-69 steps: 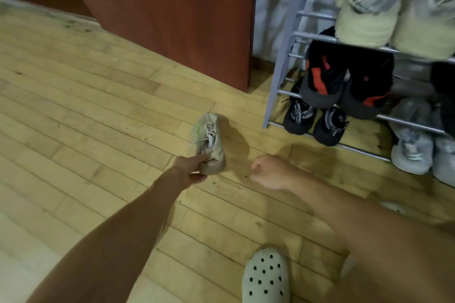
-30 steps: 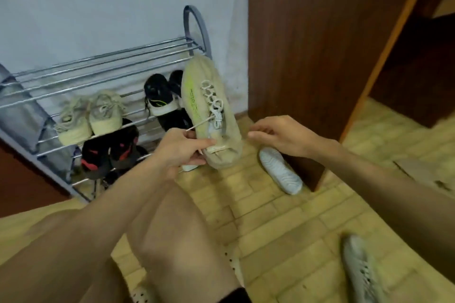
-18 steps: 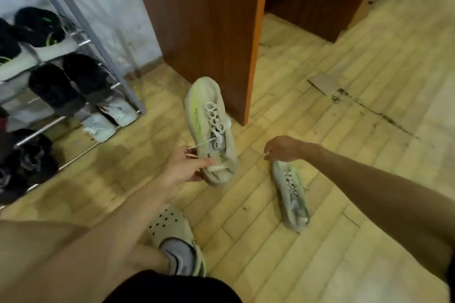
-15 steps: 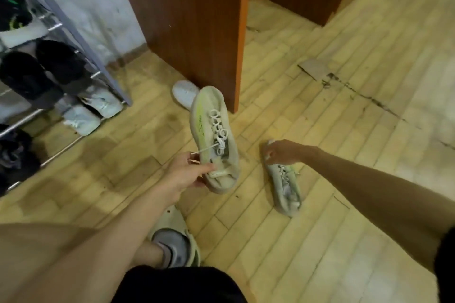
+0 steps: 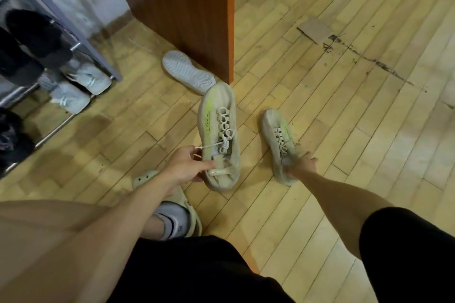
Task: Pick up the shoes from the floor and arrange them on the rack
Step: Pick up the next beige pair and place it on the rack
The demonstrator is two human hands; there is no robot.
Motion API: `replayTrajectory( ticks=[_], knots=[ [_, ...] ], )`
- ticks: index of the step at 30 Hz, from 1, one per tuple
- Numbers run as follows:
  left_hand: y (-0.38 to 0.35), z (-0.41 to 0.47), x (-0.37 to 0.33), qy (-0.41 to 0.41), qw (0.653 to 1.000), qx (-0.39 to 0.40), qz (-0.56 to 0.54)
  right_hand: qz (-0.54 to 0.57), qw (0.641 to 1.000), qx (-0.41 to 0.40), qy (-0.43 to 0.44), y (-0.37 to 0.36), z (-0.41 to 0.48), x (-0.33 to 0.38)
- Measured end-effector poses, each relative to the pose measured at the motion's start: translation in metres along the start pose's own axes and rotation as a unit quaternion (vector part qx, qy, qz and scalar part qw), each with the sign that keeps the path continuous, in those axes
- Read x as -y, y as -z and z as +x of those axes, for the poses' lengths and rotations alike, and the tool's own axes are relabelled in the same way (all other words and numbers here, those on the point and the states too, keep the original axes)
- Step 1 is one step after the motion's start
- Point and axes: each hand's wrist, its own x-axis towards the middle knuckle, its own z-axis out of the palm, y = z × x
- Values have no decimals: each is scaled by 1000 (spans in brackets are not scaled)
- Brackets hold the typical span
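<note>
Head view. Left hand (image 5: 187,167) low in the middle, thumb and fingers pinched on the heel collar of a beige sneaker (image 5: 219,130). Held clear of the floor (image 5: 344,106), toe pointing away, laces up, green stripe along the side. Loose lace end lying across the fingers.

Right hand (image 5: 302,166) stretched further out, fingers curled into the heel opening of a second sneaker (image 5: 279,140) of the same beige kind. Toe also pointing away, well apart from the first. Probably resting on the boards, though hard to tell whether the heel is lifted.

Beyond the held sneaker's toe, a white shoe (image 5: 188,72) lying sole up on the floor. Just beside the foot of a brown wooden panel (image 5: 187,7).

At the left edge, the rack (image 5: 101,61) with its grey slanted post and metal rods. On the lowest rail in view, a pair of pale grey sneakers (image 5: 81,86), toes outward. Above them dark shoes (image 5: 37,32), blurred. More dark shapes lower left, too blurred to name.

Near the bottom, a foot in a white sock and cream clog (image 5: 189,209), flat on the floor beneath the left forearm. Black shorts across the lower edge.

Far right, a scrap of cardboard (image 5: 314,31) on the boards, beside a dark crack.
</note>
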Motion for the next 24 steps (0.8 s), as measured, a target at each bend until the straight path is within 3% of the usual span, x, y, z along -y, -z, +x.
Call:
replayTrajectory(
  ticks=[2, 10, 18, 24],
  knots=[
    [2, 2, -1, -1, 1000, 4, -1, 6, 998, 51, -48, 9, 2, -2],
    [9, 2, -3, -10, 999, -32, -42, 98, 974, 200, -33, 1, -12, 14],
    [38, -10, -8, -8, 991, -104, -88, -26, 975, 165, 145, 40, -51, 98],
    [111, -44, -27, -22, 980, -174, -96, 25, 946, 131, 295, 78, -97, 206]
  ],
)
